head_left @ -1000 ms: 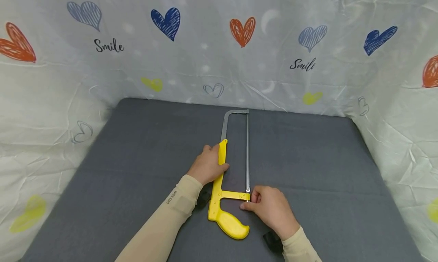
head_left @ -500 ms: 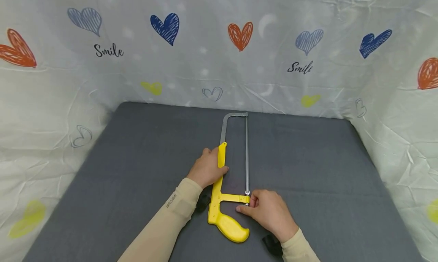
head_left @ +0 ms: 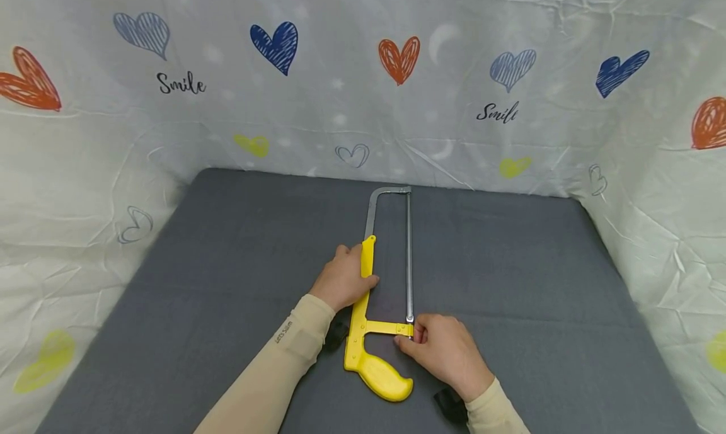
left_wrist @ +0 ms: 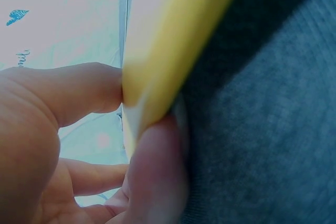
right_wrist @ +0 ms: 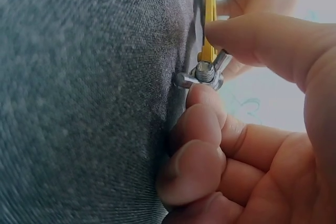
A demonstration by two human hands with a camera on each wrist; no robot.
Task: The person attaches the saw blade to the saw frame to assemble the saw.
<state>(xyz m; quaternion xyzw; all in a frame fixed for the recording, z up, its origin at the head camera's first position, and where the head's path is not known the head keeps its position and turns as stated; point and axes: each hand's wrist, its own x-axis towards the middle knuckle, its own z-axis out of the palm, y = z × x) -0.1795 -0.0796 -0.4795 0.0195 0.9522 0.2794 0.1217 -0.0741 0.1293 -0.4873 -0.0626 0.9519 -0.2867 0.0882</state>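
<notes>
Two hands on one hacksaw (head_left: 379, 308), lying flat on the grey mat (head_left: 510, 264), roughly centre, handle toward the person, steel frame pointing at the heart-print backdrop (head_left: 340, 94).

Head view: left hand (head_left: 343, 281) grips the yellow upper bar of the frame, thumb over the top, fingers wrapped on the far side. Right hand (head_left: 445, 353) sits at the handle-end of the blade (head_left: 409, 257), thumb and index finger pinching the fitting just beside the yellow crossbar. Both sleeves beige.

Left wrist view: close and blurry. Left hand (left_wrist: 63, 145) with thumb and a finger clamped on either side of the hacksaw's (left_wrist: 173, 51) yellow bar, which lies against the mat (left_wrist: 273, 145).

Right wrist view: right hand (right_wrist: 252, 114) pinches the wing nut (right_wrist: 210, 73) on the blade's tension bolt, thumb above, index finger below. Other fingers are curled under and resting on the mat (right_wrist: 84, 98). Bolt tip pokes out just past the nut, close to the fabric.
</notes>
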